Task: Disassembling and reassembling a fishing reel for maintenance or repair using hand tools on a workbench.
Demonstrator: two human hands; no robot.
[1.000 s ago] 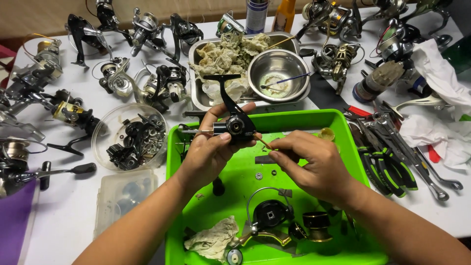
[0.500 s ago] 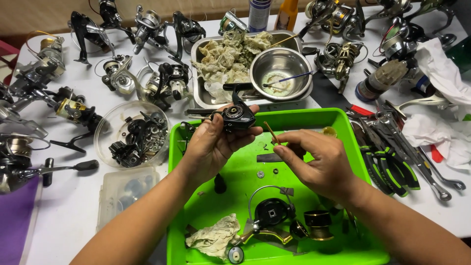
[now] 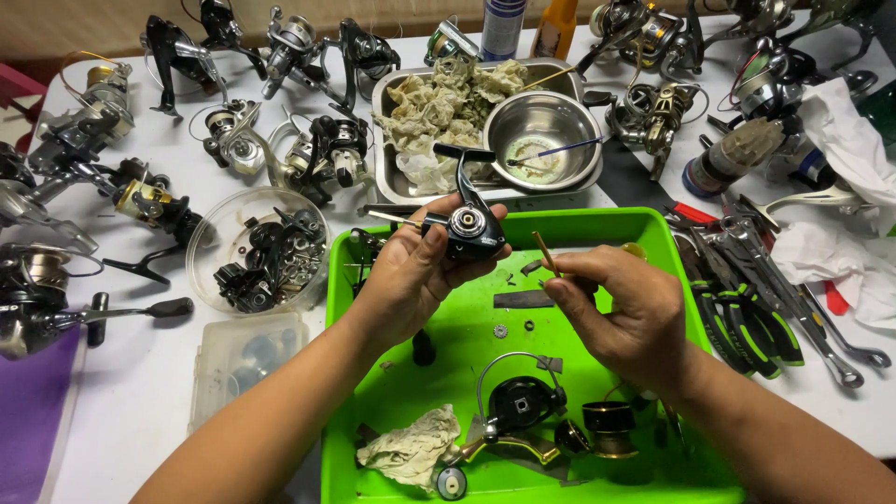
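Left hand (image 3: 411, 275): grip clenched around a black reel body (image 3: 469, 229), held above the far-left part of the green tray (image 3: 653, 229); thumb lies across its near side.
Reel body: its round side bearing faces up toward the camera; the foot stem rises away from the person and ends in a flat bar over the steel pan's near rim.
Right hand (image 3: 621, 308): grip pinched on a thin tan stick (image 3: 546, 254), fingers curled, held over the tray's middle.
Stick: long axis runs from the fingertips up and slightly left; its free tip is just right of the reel body, apart from it.
Key relation: the reel body lies left and a little farther off than the stick tip; the right hand is the nearer one to the bearing side, the two hands close together with a narrow gap between.
Tray contents: a rotor with bail (image 3: 523, 401), a spool (image 3: 609, 427), a crumpled rag (image 3: 411, 448), small washers and dark strips.
Beyond the tray: steel pan (image 3: 387, 177) of used wipes, steel bowl (image 3: 543, 140) with a brush in it.
Left on the table (image 3: 140, 392): clear bowl (image 3: 257, 257) of dark parts, several reels.
Right: green-handled pliers (image 3: 742, 327) and wrenches.
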